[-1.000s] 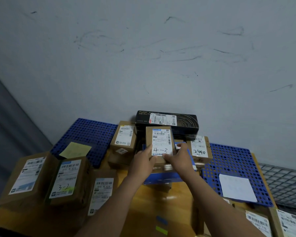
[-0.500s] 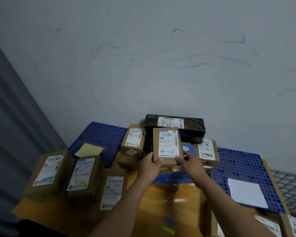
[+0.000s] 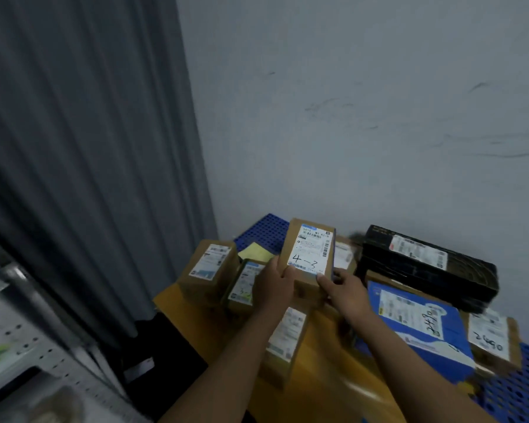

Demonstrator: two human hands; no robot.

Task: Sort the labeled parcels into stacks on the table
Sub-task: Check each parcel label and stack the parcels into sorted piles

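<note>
Nearest, at left: pale perforated shelving (image 3: 22, 346), off the near-left edge of the yellow-orange wooden table (image 3: 324, 383) and close to the line of the left forearm. Next, flat on the tabletop between the forearms: a small brown cardboard parcel with a white label (image 3: 287, 334). Above it, held clear of the table: the brown cardboard parcel hand-marked "4-3" (image 3: 309, 254), label facing the camera, gripped at its near-left corner by the left hand (image 3: 274, 285) and pinched at its near-right corner by the right hand (image 3: 345, 288). Judged mid-carry toward a stack. Recommended: both grips kept until flat on a matching pile, label uppermost, edges squared. To the left, a brown labelled carton (image 3: 208, 267) hard by the table's left edge, with a second brown carton (image 3: 245, 285) just beside it; risk of a push-off judged real. To the right, a blue-and-white box (image 3: 419, 328) and a brown parcel marked "2490" (image 3: 489, 340), close together. Little bare tabletop between the groups. Farther: a long black box (image 3: 428, 264), a yellow paper note (image 3: 255, 251) on blue perforated matting (image 3: 266, 230), then grey curtain (image 3: 89, 148) and pale wall (image 3: 379, 117).
</note>
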